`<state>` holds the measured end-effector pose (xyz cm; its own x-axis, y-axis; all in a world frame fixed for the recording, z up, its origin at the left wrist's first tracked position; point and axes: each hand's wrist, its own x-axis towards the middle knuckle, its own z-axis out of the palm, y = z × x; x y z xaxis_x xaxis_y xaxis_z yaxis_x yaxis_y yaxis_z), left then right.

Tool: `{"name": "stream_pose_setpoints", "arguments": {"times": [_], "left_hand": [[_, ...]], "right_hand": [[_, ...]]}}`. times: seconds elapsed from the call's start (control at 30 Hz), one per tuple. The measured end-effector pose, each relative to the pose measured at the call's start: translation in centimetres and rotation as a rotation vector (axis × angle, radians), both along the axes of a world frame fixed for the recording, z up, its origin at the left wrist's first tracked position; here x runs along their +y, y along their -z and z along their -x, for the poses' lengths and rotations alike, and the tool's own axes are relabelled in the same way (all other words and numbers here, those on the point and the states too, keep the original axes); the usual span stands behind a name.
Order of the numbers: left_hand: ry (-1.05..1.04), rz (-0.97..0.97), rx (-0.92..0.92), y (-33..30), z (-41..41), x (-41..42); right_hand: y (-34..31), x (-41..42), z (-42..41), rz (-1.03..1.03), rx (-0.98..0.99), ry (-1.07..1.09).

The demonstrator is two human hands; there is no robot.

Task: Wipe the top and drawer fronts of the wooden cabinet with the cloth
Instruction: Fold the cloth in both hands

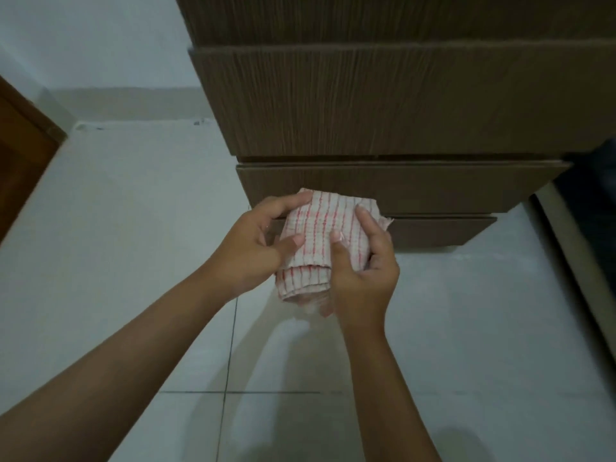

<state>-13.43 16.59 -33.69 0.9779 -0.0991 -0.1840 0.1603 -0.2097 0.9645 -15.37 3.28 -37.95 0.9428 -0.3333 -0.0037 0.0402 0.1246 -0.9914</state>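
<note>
Head view, looking down. Both hands hold a folded cloth [325, 243], white with red stripes, in front of the lower drawer fronts of the wooden cabinet [383, 105]. The left hand [256, 245] forms a closed grip on the cloth's left edge, thumb on top and fingers curled over the far corner. The right hand [361, 271] forms a closed grip on the right edge, thumb pressed on the upper face and fingers wrapped beneath. Just beyond the grip stand the stacked drawer fronts, brown with a vertical grain. Below the grip lies a pale tiled floor [133, 245]. Far left of the grip, a brown door edge [23, 151] shows.
</note>
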Motion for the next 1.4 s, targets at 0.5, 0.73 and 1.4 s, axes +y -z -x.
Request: {"name": "stream_pose_setpoints", "arguments": {"times": [0.5, 0.73, 1.4], "left_hand": [[0.091, 0.034, 0.161, -32.0, -2.2, -13.0], [0.074, 0.041, 0.227, -35.2, -7.0, -18.9], [0.113, -0.35, 0.307, -27.4, -20.3, -22.8]], "right_hand": [[-33.1, -15.8, -1.1, -0.057, 0.306, -0.157], [-37.2, -22.2, -7.2, 0.3, 0.312, -0.229], [-31.1, -24.2, -23.8, 0.747, 0.54, -0.432]]}}
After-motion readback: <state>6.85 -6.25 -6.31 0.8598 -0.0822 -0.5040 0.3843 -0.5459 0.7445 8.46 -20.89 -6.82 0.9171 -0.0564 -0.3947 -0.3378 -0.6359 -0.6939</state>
